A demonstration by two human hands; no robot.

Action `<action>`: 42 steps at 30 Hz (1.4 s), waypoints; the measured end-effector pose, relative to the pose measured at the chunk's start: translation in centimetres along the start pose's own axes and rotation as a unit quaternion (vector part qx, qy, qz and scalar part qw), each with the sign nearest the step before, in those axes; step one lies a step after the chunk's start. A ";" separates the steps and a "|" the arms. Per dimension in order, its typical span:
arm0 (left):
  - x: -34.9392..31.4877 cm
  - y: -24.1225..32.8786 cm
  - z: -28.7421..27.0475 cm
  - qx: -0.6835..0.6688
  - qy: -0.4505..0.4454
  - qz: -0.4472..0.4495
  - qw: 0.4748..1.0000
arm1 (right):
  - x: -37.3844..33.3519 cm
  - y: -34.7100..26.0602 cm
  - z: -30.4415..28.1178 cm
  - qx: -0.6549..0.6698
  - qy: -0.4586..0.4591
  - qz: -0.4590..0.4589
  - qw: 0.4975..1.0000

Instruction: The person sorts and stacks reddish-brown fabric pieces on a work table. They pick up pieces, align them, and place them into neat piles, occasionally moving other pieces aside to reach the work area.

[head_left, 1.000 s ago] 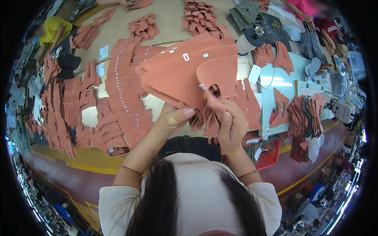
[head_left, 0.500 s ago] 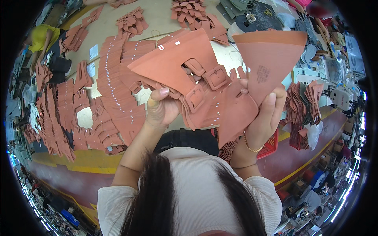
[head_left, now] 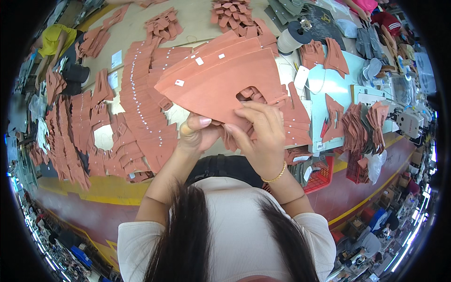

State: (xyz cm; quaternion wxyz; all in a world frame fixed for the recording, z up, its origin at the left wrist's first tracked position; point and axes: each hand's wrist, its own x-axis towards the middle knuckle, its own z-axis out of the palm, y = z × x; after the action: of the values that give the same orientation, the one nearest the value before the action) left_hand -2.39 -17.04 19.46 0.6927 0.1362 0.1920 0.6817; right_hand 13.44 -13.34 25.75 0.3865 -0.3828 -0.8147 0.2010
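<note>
In front of me a fanned stack of terracotta, leather-like cut panels (head_left: 221,89) is held up above the table. Small white stickers dot the panels' upper part, and an opening is cut near the right side. My left hand (head_left: 199,134) grips the lower left edge, its thumb near the front panel's edge. At the lower right edge my right hand (head_left: 263,134) pinches the panels, fingers lying over them just below the opening. What lies behind the front panel is mostly hidden.
Rows of overlapping terracotta pieces (head_left: 136,108) cover the table's left. A thread cone (head_left: 289,40) stands at the back right, near a pale blue-green board (head_left: 329,87). Hanging pieces (head_left: 354,127), a sewing machine (head_left: 409,120) and a red basket (head_left: 322,176) lie right. Other people stand around the table.
My right hand has moved left from a separate panel to the stack's edge. Buckle-shaped parts that showed in front are now covered by the fanned panels.
</note>
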 end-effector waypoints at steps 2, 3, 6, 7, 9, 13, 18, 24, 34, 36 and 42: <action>0.2 0.1 -0.2 -0.037 -0.059 -0.012 0.997 | 0.2 -0.3 -0.2 0.002 -0.009 -0.003 1.000; 0.6 0.2 -0.3 -0.070 -0.111 -0.019 0.991 | 0.3 -0.4 -0.4 0.000 -0.011 -0.012 1.000; 1.2 -0.1 0.2 -0.105 -0.070 0.032 0.992 | 1.0 -0.3 -0.7 -0.020 -0.042 -0.047 0.998; 1.2 -0.3 0.5 -0.083 -0.043 0.057 0.994 | 1.3 -0.2 -1.0 -0.032 -0.056 -0.053 0.996; 2.2 0.1 0.8 -0.075 0.030 0.010 0.997 | 2.6 0.4 -1.3 0.032 -0.075 -0.043 0.996; 3.8 1.1 0.9 -0.137 0.025 -0.016 0.990 | 6.3 2.6 -5.1 0.109 -0.007 -0.070 0.992; 4.2 1.9 0.4 -0.220 -0.014 -0.019 0.975 | 6.7 2.3 -9.2 0.235 0.090 0.076 0.965; 4.1 1.7 0.9 -0.168 0.007 -0.002 0.986 | 5.2 2.7 -8.7 0.178 0.058 0.054 0.981; 2.3 0.6 2.0 0.026 0.044 0.022 0.998 | 2.6 1.1 -1.7 0.005 -0.043 -0.006 0.999; 2.1 0.7 2.0 0.035 0.054 0.024 0.998 | 2.9 1.5 -2.3 0.045 -0.055 0.012 0.997; 2.2 0.5 2.0 -0.008 0.036 0.020 0.999 | 3.2 2.3 -3.4 0.171 -0.064 0.093 0.979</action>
State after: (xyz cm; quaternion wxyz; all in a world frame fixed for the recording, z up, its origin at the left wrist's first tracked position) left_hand -1.94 -14.64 21.25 0.6730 0.1097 0.2085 0.7011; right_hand 15.87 -9.26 27.96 0.3733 -0.3713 -0.7521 0.3964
